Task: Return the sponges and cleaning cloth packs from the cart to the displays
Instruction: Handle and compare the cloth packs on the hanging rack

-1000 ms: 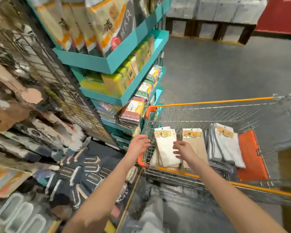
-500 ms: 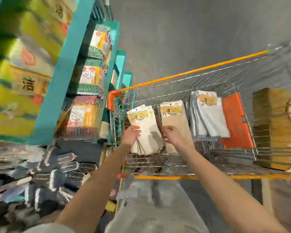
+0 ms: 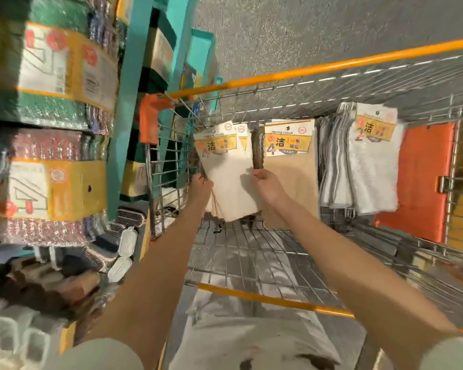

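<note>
Fingers of the left hand (image 3: 200,186) curl round the left edge of the cream cloth packs (image 3: 229,180); the right hand (image 3: 268,186) pinches the right edge. The stack sits fanned inside the cart (image 3: 251,252), near its left wall. Held only by its edges, I'd say its lower packs could slip free on lifting, or catch the wire before reaching the teal display (image 3: 123,124)

The wire cart (image 3: 332,67) with orange rails holds cloth packs upright in a row along its far wall: cream packs (image 3: 229,174) toward the shelf, a beige pack (image 3: 296,169) in the middle, and grey-white packs (image 3: 369,172) beside an orange flap (image 3: 418,182). Just beside the cart, the teal shelf (image 3: 126,108) carries stacked sponge packs (image 3: 51,76) with yellow labels.
</note>
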Motion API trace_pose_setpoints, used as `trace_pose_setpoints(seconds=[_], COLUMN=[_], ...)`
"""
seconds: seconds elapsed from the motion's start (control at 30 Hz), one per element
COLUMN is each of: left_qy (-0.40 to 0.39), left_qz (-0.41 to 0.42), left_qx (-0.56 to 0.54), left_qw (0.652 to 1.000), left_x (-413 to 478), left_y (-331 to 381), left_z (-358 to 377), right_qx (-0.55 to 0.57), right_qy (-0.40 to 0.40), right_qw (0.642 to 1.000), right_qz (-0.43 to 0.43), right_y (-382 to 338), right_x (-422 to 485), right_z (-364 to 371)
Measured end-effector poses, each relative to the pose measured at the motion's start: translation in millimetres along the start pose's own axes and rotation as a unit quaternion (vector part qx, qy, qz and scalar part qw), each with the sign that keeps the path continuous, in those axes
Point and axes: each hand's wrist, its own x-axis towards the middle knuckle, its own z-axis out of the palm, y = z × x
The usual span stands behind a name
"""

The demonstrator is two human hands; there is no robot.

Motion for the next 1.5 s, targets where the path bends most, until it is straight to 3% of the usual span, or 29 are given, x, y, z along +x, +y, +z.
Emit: trace_pose_setpoints(seconds=[0.1,0.27,0.47,0.6,0.77,0.97,1.03,1.1,1.17,1.5], left_qy=[0.003,0.089,0.058,0.099,0.123,0.158,0.159,0.154,0.150,0.131], left_qz=[-0.017,0.016,0.062,0.132,0.150,0.137,0.147,0.156,0.162,0.194], left_qx=[-0.032,-0.061,-0.099,0.011,-0.026,-0.047,-0.039,-0.030,-0.026,-0.055], left_qw=[0.999,0.994,0.991,0.986,0.981,0.977,0.976,0.975,0.975,0.971], left_x=[2,-4,-27,-34,-49,-43,-42,-41,-41,-79], left_y=[4,14,30,32,16,8,9,10,12,24], left_z=[8,19,26,19,-13,-24,-24,-23,-24,-32], right_qx=[0.001,0.013,0.009,-0.008,-0.122,-0.171,-0.265,-0.228,-0.224,-0.005], right_qy=[-0.010,0.000,0.008,0.008,-0.024,-0.021,-0.014,0.023,0.052,0.056], right_qw=[1.000,1.000,1.000,1.000,0.992,0.982,0.963,0.971,0.972,0.994], right_qz=[0.007,0.013,0.009,0.019,0.028,0.082,0.047,0.071,0.040,-0.090], right_y=[6,9,8,8,-5,-5,3,2,4,-5], right_x=[12,15,10,10,23,56,61,67,67,-16], right_z=[0,-6,-16,-17,-4,29,35,38,39,4])
